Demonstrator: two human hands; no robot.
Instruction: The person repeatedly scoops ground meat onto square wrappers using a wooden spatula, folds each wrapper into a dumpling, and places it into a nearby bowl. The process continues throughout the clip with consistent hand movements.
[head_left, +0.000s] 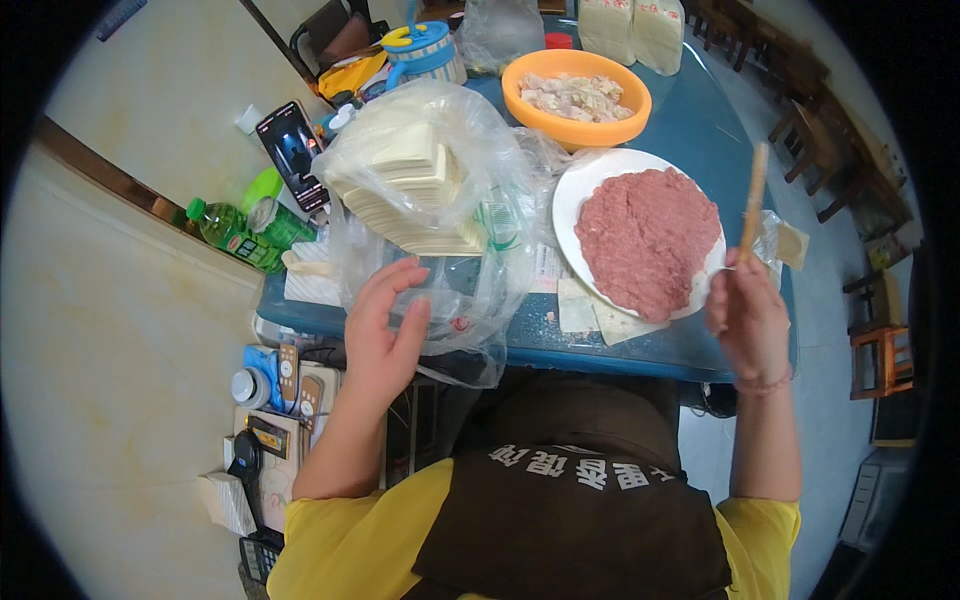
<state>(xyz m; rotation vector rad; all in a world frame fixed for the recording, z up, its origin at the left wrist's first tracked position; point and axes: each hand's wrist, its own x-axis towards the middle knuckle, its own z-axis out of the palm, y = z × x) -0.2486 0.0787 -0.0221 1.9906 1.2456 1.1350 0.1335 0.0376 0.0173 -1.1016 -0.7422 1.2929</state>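
Note:
My right hand (750, 319) grips a flat wooden stick (754, 199), which points up and away beside the plate. Minced raw meat (649, 232) is spread over a round white plate (568, 225) at the table's front right. My left hand (386, 326) holds nothing; its fingers are apart, at the front of a clear plastic bag (480, 322). Inside that bag stands a tall stack of thin pale dough wrappers (412, 187). An orange bowl (576, 133) behind the plate holds many small pale folded pieces, seemingly filled wrappers (577, 97).
A phone (294, 156) leans at the left beside green drink bottles (236, 236). Paper sheets (611, 319) lie partly under the plate. Behind stand a blue lidded cup (424, 52) and two wrapped pale blocks (630, 34). Remotes (287, 365) lie on a lower surface at left.

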